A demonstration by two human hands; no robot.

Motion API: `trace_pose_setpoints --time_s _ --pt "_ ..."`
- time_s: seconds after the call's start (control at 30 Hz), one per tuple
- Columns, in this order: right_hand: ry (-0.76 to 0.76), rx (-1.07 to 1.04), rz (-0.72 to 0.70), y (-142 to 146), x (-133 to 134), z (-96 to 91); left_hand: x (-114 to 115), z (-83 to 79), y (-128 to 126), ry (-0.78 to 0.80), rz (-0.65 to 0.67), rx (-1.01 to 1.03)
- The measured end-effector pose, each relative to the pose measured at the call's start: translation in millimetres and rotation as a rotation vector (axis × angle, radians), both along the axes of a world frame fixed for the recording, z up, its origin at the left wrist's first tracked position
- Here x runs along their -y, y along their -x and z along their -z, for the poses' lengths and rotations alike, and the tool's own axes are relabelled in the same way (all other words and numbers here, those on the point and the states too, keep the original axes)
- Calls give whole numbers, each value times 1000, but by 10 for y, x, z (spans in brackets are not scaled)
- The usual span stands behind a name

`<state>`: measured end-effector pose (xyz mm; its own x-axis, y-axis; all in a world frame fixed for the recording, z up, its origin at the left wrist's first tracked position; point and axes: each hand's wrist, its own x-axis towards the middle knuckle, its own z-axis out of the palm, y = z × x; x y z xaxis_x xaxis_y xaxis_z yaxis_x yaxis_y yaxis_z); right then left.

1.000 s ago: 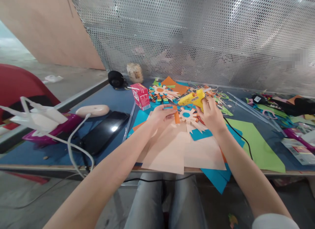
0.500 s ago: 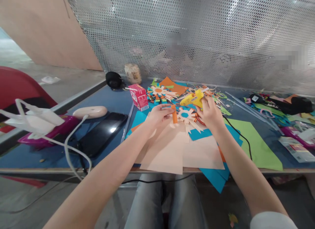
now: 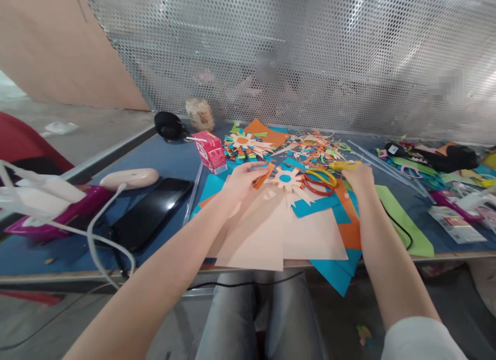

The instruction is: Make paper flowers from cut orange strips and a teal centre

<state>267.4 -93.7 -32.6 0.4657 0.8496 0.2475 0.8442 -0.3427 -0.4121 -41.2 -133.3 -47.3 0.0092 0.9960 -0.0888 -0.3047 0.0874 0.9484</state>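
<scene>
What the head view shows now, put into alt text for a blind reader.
A person's left hand holds an orange strip and the right hand a yellow glue gun, with a paper rosette and scissors between them on a paper-strewn table.

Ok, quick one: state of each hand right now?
Left hand: closed, holding an orange paper strip.
Right hand: closed, holding the yellow glue gun.
</scene>
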Motion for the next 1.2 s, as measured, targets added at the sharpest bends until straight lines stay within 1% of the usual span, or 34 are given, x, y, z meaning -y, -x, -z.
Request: trace_pose_setpoints --time_s 0.03,0.07,0.1,0.13,0.17,0.2,0.23,0.27,0.3,0.37,0.43,0.53,0.7,0.77,0.87,1.0,1.2 --pt "80 -2 120 19 14 -6 3 -5 -3 -12 -4 1" --pt "105 19 212 63 36 -17 4 -8 -5 -26 -6 6" --pt "72 76 258 128 62 -28 4 -10 -6 -40 -8 15" --pt "-30 169 231 209 88 -36 3 -11 -8 -52 -13 30" --pt "-162 258 123 301 110 -35 2 -13 -10 -64 -20 50" --pt "-262 309 -46 400 124 -25 1 -16 -12 -74 -27 74" --pt "-307 321 -236 499 127 -2 1 -21 -15 -85 -33 101" --pt "-302 302 -424 595 119 29 3 -28 -18 -99 -37 126" --pt "-279 269 -559 681 100 67 5 -36 -20 -114 -34 148" --pt "-237 238 -707 810 45 146 10 -50 -24 -143 -22 168" --pt "-232 222 -787 870 -10 205 16 -60 -26 -158 -14 169" --pt "-237 194 -821 867 -51 241 21 -65 -34 -159 -3 163" --pt "-184 212 -784 855 -22 241 35 -70 -60 -181 31 145" --pt "-157 224 -793 872 -5 240 47 -79 -66 -195 29 101" --pt "-134 213 -846 896 11 241 68 -90 -69 -214 36 19" --pt "-158 130 -876 925 23 259 84 -85 -67 -217 71 -43" --pt "-139 -1 -884 983 43 296 61 -44 -52 -197 110 -102"
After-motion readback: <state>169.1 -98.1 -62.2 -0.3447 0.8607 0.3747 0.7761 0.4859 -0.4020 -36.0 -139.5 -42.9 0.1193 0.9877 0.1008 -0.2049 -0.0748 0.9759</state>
